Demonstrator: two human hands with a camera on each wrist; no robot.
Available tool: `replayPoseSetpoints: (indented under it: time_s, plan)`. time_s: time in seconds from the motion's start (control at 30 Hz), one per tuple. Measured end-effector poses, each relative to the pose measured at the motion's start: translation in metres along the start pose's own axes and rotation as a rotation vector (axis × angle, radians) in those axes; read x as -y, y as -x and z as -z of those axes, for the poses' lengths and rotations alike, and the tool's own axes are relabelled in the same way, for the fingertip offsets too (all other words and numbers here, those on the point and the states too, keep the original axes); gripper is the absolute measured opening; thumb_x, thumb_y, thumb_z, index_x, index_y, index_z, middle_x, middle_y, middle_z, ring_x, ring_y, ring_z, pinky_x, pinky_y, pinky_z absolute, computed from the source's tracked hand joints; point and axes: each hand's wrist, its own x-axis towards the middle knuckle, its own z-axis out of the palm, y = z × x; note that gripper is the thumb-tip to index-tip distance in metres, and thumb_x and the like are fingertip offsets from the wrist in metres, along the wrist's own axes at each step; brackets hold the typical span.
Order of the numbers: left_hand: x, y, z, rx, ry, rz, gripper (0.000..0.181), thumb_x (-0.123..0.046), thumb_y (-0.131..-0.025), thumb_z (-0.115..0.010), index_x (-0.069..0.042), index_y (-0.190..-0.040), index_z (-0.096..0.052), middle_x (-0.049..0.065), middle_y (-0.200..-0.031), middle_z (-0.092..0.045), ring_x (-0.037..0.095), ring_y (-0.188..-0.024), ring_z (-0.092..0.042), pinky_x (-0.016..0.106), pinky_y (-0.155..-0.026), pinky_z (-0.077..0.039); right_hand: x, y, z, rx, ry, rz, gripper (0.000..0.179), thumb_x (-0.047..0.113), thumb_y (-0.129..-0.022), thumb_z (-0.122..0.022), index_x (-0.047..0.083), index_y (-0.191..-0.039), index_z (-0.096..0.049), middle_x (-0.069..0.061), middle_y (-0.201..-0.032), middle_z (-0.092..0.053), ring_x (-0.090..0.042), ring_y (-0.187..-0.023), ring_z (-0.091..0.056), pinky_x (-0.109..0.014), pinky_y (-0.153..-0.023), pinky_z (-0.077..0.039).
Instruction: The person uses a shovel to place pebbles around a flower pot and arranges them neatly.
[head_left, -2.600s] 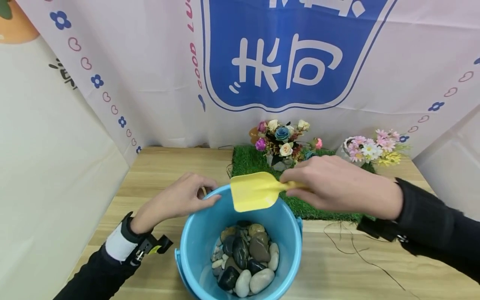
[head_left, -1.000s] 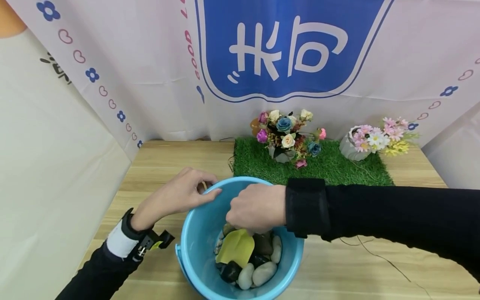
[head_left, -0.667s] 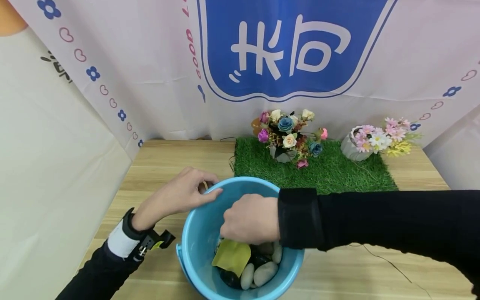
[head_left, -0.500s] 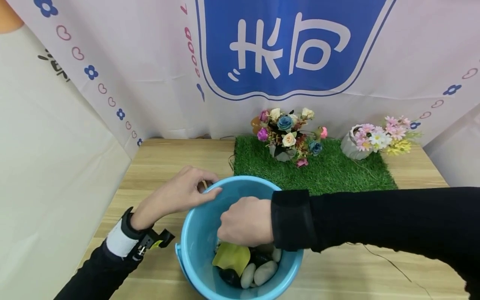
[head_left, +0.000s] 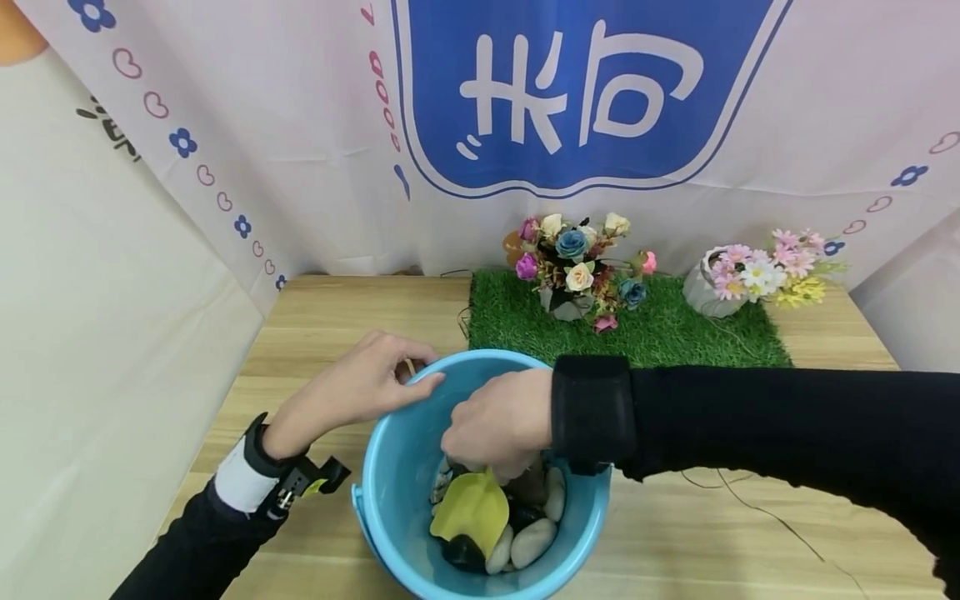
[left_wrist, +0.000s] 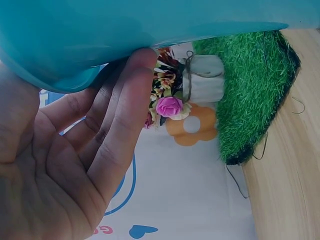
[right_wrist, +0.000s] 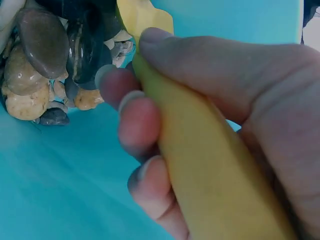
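Note:
A blue bucket [head_left: 375, 467] stands on the wooden table with several dark, brown and pale stones [head_left: 531, 542] at its bottom. My left hand [head_left: 352, 392] holds its rim on the left, thumb over the inner side; in the left wrist view the fingers [left_wrist: 120, 130] reach along the outer wall. Inside the bucket, my right hand [head_left: 498, 425] grips a yellow toy shovel [head_left: 472, 512]. Its blade lies over the stones, partly covering them. In the right wrist view, thumb and fingers wrap the shovel's handle [right_wrist: 200, 145], beside the stones.
Behind the bucket lies a green turf mat [head_left: 660, 333]. A pot of mixed roses [head_left: 573, 267] and a tipped white pot of pink daisies [head_left: 757, 271] stand at the back. A thin dark wire [head_left: 780, 521] crosses the table on the right.
The right hand has lowered the shovel from above the rim into the bucket. Over the last half second the hand has risen slightly and more blade shows. My left hand stays at the rim.

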Motion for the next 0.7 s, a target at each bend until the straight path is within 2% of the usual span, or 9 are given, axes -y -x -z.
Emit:
replayPoseSetpoints:
  time_s: [0.2, 0.4, 0.5, 0.67, 0.7]
  plan:
    - [0.0, 0.0, 0.0, 0.0, 0.004, 0.004, 0.015, -0.014, -0.1, -0.064, -0.012, -0.091, -0.075, -0.011, -0.077, -0.066, 0.004, -0.067, -0.063, 0.028, -0.059, -0.055, 0.003, -0.002, -0.005, -0.036, 0.015, 0.025, 0.009, 0.019, -0.097, -0.072, 0.02, -0.094, -0.064, 0.007, -0.075, -0.055, -0.009, -0.059, -0.049, -0.023, -0.054, -0.04]
    - [-0.001, 0.0, 0.0, 0.002, 0.009, 0.011, 0.015, -0.015, -0.1, -0.064, -0.011, -0.091, -0.075, -0.011, -0.077, -0.066, 0.005, -0.067, -0.064, 0.028, -0.059, -0.055, -0.011, 0.002, -0.001, 0.042, -0.133, 0.075, 0.043, 0.021, -0.098, -0.072, 0.019, -0.065, -0.044, 0.007, -0.057, -0.03, -0.009, -0.049, -0.026, -0.023, -0.051, -0.023]
    - [-0.001, 0.0, 0.001, 0.006, 0.015, 0.019, 0.015, -0.015, -0.101, -0.063, -0.011, -0.091, -0.074, -0.011, -0.076, -0.066, 0.005, -0.067, -0.064, 0.028, -0.058, -0.055, -0.021, 0.008, 0.002, 0.043, -0.203, 0.129, 0.046, 0.021, -0.098, -0.072, 0.02, -0.06, -0.046, 0.008, -0.058, -0.03, -0.008, -0.051, -0.027, -0.022, -0.053, -0.025]
    - [-0.001, 0.001, 0.001, 0.008, 0.016, 0.022, 0.015, -0.015, -0.101, -0.063, -0.012, -0.091, -0.074, -0.011, -0.076, -0.066, 0.006, -0.067, -0.063, 0.028, -0.059, -0.055, -0.035, 0.019, 0.003, 0.033, -0.312, 0.229, 0.042, 0.021, -0.1, -0.069, 0.018, -0.062, -0.051, 0.006, -0.057, -0.033, -0.01, -0.053, -0.028, -0.024, -0.058, -0.026]
    - [-0.001, 0.001, 0.001, 0.008, 0.016, 0.023, 0.015, -0.015, -0.101, -0.063, -0.012, -0.091, -0.074, -0.011, -0.077, -0.066, 0.006, -0.067, -0.063, 0.029, -0.059, -0.055, -0.038, 0.021, 0.002, 0.029, -0.335, 0.241, 0.038, 0.021, -0.1, -0.069, 0.018, -0.064, -0.058, 0.009, -0.058, -0.038, -0.009, -0.055, -0.031, -0.023, -0.059, -0.028]
